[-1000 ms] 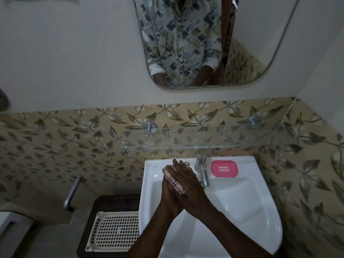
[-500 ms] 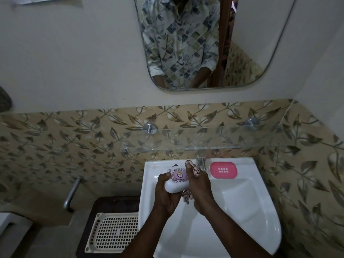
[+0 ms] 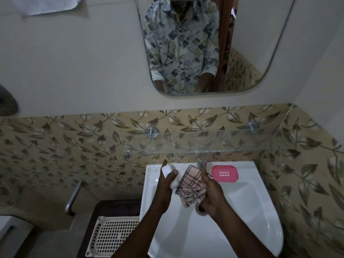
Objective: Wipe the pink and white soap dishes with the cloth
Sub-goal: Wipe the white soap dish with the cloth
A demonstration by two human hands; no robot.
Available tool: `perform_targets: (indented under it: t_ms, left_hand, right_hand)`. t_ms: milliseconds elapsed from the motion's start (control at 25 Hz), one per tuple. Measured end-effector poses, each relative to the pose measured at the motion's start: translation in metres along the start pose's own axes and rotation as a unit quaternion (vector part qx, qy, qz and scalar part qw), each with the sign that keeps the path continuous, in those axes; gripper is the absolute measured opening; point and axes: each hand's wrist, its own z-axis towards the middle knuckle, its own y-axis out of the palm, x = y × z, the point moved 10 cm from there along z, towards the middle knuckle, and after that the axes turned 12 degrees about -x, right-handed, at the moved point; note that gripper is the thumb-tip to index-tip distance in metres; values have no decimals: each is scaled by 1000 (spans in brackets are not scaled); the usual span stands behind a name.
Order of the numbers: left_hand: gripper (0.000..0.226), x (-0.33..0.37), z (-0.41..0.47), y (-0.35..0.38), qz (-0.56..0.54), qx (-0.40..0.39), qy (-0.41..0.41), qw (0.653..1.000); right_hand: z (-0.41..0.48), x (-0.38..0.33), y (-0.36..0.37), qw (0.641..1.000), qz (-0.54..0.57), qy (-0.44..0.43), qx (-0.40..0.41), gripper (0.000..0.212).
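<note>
White soap dish (image 3: 167, 170) beside cloth (image 3: 191, 185), tap (image 3: 201, 162) behind

cloth (image 3: 191, 185) in my right hand (image 3: 211, 194): matt woven fabric | white soap dish (image 3: 168, 170) in my left hand (image 3: 164, 185): smooth plastic | pink soap dish (image 3: 224, 173) on sink (image 3: 242, 200) rim: smooth plastic | sink: glossy glazed ceramic

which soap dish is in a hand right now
The white soap dish, gripped by the left hand over the sink, beside the cloth the right hand holds. The pink soap dish lies untouched on the sink rim, right of the tap.
</note>
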Motion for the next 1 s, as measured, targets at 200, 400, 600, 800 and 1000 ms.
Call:
perform_targets:
  t_ms: [200,400,600,800,1000]
  left_hand:
    - [91,-4,-7,-13,-80,30,-35,996]
    - [58,-6,-9,7,-249,-11,-16,968]
    - [84,-10,-17,4,-262,-19,-31,964]
    - [73,-13,-20,-10,-263,-2,-27,964]
    - [70,3,-21,-18,-238,18,-22,971]
  right_hand:
    - [-2,-10,-50,991,133,4,17,60]
    - [-9,-19,-76,996,71,-11,53,48]
    - [-16,-22,-103,994,-40,-13,103,31]
    - [-9,30,-94,976,-184,88,75,29]
    - [35,55,-75,981,-123,105,110,27]
